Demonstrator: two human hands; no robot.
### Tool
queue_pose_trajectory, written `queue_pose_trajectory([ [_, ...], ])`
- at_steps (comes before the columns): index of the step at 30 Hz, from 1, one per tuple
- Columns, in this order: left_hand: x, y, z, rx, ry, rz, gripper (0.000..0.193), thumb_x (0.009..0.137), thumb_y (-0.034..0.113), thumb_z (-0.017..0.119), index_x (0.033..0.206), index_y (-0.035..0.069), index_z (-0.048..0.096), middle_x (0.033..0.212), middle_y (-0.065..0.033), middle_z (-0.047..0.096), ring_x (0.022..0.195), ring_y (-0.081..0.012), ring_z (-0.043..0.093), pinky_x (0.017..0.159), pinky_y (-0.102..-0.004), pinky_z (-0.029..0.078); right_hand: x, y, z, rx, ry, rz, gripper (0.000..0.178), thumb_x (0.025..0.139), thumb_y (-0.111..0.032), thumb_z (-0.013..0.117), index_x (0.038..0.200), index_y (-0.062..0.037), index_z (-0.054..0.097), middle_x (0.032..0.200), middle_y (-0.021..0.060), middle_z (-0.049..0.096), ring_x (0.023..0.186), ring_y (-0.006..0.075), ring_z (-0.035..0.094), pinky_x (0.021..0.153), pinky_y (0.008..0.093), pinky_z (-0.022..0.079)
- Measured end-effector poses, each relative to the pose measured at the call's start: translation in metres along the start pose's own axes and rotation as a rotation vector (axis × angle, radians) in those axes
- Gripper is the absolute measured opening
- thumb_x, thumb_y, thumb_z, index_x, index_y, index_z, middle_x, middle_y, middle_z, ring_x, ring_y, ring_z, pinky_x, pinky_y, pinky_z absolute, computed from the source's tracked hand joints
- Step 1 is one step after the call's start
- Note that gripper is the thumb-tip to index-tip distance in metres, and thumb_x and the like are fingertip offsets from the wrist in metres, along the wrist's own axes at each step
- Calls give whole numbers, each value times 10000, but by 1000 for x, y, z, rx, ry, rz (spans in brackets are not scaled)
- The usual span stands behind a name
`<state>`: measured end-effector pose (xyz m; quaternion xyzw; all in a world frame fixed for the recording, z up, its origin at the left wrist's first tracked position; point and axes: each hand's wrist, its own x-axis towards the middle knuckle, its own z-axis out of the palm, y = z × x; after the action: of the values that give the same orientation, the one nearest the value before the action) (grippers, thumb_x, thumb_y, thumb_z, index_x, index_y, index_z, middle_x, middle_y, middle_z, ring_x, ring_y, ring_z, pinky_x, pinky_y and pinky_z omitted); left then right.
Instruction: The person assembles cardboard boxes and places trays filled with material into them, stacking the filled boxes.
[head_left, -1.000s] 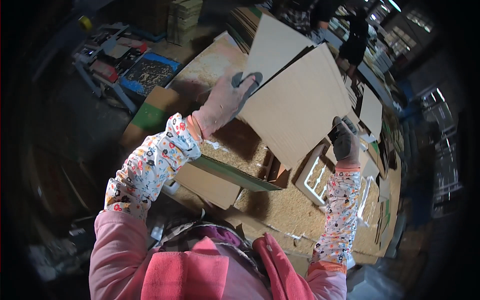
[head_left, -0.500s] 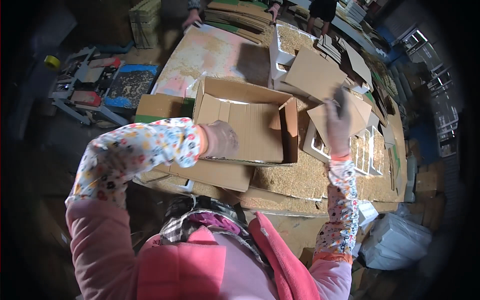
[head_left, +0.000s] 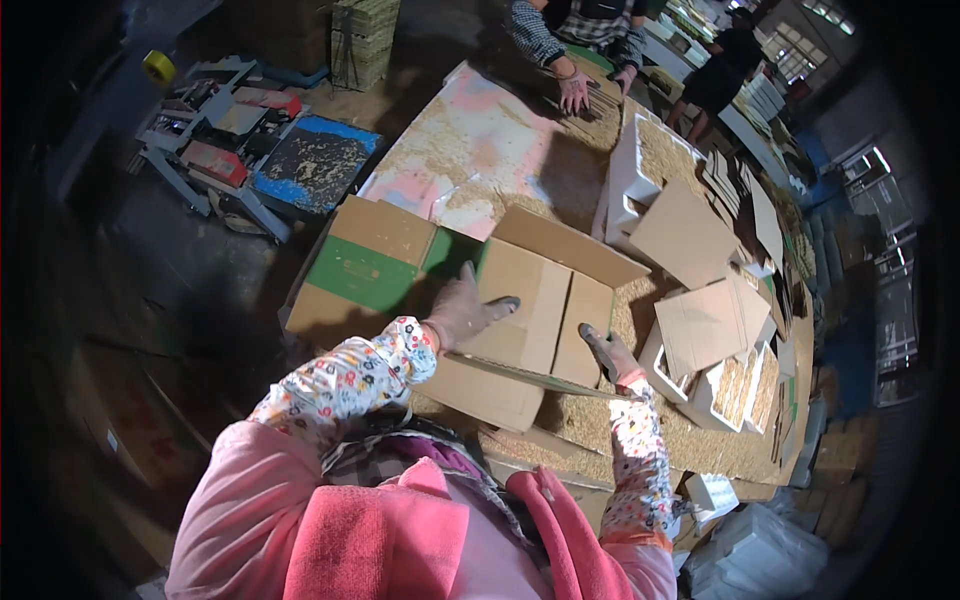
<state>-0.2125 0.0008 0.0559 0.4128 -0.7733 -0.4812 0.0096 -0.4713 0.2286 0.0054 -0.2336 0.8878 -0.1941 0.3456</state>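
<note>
The left hand (head_left: 462,308) lies flat and spread on the flaps of the brown cardboard box (head_left: 535,310). The right hand (head_left: 608,352) presses flat on the other flap. Sawdust covers the table (head_left: 470,160).

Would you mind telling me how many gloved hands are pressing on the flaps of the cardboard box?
2: the left hand lies on the left flap of the cardboard box, and the right hand presses the right flap near its front edge. A co-worker's bare hands at the far table end touch no box.

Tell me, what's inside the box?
Can't tell: the box has its flaps folded shut under the left hand and right hand, so whatever is inside stays hidden.
</note>
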Motion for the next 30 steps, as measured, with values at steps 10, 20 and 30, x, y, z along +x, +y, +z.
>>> queue_pose_trajectory([
  [10, 68, -79, -139, 32, 179, 708, 557, 848, 410, 560, 1233, 13, 495, 1106, -196, 562, 1121, -323, 491, 1010, -491, 325, -77, -145, 9, 1213, 132, -209, 426, 906, -293, 526, 1227, -16, 484, 1129, 104, 575, 1042, 218, 566, 896, 352, 469],
  [20, 65, -153, -117, 558, 32, 719, 744, 795, 610, 497, 1322, 93, 410, 1366, -201, 336, 1293, -378, 277, 1054, -609, 139, 203, -296, 141, 1009, -165, -247, 479, 844, -318, 636, 1203, -21, 523, 1101, 60, 587, 987, 179, 574, 867, 311, 457],
  [30, 34, -162, -160, 248, 405, 580, 562, 750, 138, 644, 1256, -5, 444, 1262, -188, 448, 1189, -371, 408, 1030, -439, 297, 13, -193, 94, 90, 582, -303, 701, 823, -319, 646, 1303, 111, 373, 1332, 282, 401, 1254, 370, 386, 1052, 376, 292],
])
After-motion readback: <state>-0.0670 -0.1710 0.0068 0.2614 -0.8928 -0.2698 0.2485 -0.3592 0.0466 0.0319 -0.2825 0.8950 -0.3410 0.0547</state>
